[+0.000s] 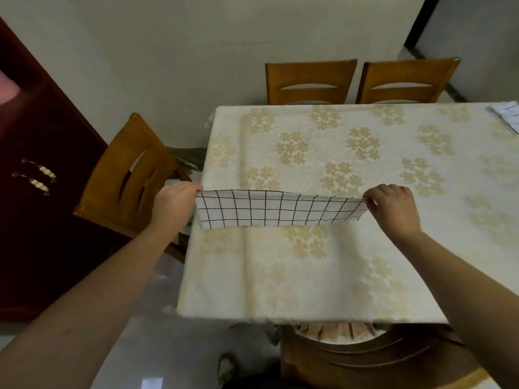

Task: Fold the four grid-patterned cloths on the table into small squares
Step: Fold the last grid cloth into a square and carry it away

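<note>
A white cloth with a black grid (280, 210) is stretched between my two hands as a long narrow strip above the left part of the table. My left hand (174, 203) pinches its left end, just past the table's left edge. My right hand (391, 206) pinches its right end over the tabletop. The strip's lower edge hangs close to the tablecloth; I cannot tell if it touches. Another grid-patterned cloth (507, 116) lies at the far right corner, cut off by the frame edge.
The table (351, 262) wears a cream tablecloth with yellow flowers. Wooden chairs stand at the left side (123, 175), two at the far side (310, 82), and one at the near edge (365, 357). A dark red cabinet (36, 192) fills the left.
</note>
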A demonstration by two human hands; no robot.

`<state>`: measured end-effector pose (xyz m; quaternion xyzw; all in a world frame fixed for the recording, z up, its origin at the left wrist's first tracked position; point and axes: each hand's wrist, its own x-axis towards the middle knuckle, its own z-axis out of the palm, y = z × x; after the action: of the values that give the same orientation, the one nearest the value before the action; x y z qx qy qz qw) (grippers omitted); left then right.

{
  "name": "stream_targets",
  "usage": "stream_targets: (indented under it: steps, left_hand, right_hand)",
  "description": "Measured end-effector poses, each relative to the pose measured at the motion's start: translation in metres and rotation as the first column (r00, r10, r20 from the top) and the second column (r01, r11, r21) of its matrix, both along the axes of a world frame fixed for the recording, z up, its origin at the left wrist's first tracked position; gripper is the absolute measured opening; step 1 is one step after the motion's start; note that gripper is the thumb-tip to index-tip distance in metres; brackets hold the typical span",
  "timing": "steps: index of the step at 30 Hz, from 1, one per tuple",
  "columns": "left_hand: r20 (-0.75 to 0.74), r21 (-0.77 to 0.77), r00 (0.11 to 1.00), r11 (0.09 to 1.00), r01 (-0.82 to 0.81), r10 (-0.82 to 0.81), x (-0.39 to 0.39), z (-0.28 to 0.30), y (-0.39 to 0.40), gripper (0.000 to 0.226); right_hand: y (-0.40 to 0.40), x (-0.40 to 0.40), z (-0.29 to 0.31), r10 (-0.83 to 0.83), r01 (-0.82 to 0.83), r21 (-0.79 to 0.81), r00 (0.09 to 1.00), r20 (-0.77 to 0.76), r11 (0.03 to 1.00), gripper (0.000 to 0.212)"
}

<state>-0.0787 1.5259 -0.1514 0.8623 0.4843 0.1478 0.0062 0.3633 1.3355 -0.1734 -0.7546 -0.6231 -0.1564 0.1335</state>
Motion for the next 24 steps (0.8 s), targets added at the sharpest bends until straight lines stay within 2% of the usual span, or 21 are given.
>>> stream_targets:
  steps: [5, 11, 16, 24]
  left_hand:
    - [0.152, 0.136, 0.984, 0.988, 0.077, -0.097, 0.0, 0.015, 0.002, 0.019]
    - [0.123, 0.044, 0.99, 0.997, 0.06, -0.065, -0.017, -0.013, -0.006, 0.015]
    - [0.126, -0.027, 0.988, 0.996, 0.089, -0.085, -0.038, -0.06, -0.042, 0.014]
    - [0.107, -0.289, 0.993, 0.955, 0.069, -0.04, -0.058, -0.128, -0.082, 0.017]
  right_hand:
    - [-0.018, -0.006, 0.009, -0.041, 0.043, 0.107, 0.999, -0.019, 0.993, 0.013]
    - [-0.049, -0.026, -0.007, -0.079, 0.077, 0.12, 0.997, 0.008, 0.99, 0.015]
    - [-0.082, -0.052, -0.046, -0.09, 0.089, -0.014, 0.996, -0.009, 0.996, 0.024]
    - [-0.115, -0.079, -0.097, -0.172, 0.14, -0.299, 0.982, -0.082, 0.944, 0.032]
